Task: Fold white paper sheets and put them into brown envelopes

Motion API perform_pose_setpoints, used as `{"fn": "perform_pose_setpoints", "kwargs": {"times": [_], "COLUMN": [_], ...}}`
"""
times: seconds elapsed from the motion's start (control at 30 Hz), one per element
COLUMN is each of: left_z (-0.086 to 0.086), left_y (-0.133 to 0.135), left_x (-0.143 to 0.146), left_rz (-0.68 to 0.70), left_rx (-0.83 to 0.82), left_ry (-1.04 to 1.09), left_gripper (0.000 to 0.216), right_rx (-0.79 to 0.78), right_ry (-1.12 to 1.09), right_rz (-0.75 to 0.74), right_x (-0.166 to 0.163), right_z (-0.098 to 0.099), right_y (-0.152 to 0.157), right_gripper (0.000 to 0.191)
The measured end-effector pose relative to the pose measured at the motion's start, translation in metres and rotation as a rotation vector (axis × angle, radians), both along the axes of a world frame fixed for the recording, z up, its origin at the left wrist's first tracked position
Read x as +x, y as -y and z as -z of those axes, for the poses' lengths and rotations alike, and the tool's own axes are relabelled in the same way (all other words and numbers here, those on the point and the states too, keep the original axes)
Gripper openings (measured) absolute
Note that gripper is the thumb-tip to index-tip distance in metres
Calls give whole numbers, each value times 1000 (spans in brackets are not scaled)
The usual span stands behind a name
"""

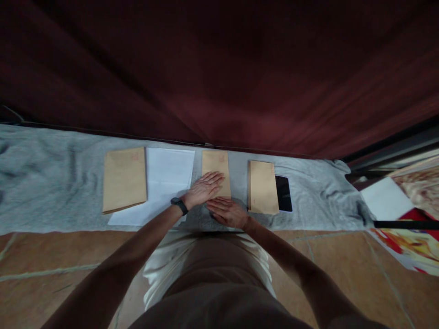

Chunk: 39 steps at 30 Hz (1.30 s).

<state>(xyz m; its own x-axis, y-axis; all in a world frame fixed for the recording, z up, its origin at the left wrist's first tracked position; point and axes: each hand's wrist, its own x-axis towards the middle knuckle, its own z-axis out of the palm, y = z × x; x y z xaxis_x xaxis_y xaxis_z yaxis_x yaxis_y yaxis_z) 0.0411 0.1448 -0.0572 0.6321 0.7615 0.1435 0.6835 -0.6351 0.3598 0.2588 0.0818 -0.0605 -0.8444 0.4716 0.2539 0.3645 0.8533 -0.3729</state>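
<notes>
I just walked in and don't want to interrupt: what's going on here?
A person has the left hand laid flat across a brown envelope on a grey cloth, with the right hand at its near end. To the left, a larger brown packet overlaps white sheets. To the right lies a brown stack, with a dark-screened device at its right edge.

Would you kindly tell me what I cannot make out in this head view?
- Head view: part of the middle brown envelope, covered by the left hand and right hand.
- Head view: part of the white paper, under the left brown envelopes.
- Head view: the tablet's left side, under the right brown envelopes.
- Head view: the red marks, too small and blurred to read.
</notes>
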Motion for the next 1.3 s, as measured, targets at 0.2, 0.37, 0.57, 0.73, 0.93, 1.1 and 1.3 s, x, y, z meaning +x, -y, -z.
{"fn": "perform_pose_setpoints", "kwargs": {"times": [0.2,0.37,0.57,0.73,0.93,1.1,1.3], "left_z": [-2,-6,-6,-5,-5,-2,-3], "left_y": [22,42,58,70,73,73,78], "left_x": [-5,-9,-13,-8,-1,2,5], "left_rz": [26,26,-11,-154,-234,-281,-315], "left_rx": [3,-39,-60,2,58,75,80], "left_ry": [22,36,81,154,130,141,135], "left_gripper": [53,51,49,38,35,33,38], "right_rx": [-92,-172,-181,-172,-186,-173,-136], "right_ry": [-123,-82,-107,-138,-113,-23,10], "right_rz": [450,502,500,527,608,685,699], "right_x": [20,20,18,18,8,-1,-7], "right_z": [3,2,2,7,10,7,-1], "right_y": [6,5,5,3,-5,-6,0], "right_gripper": [48,46,35,31,32,27,30]}}
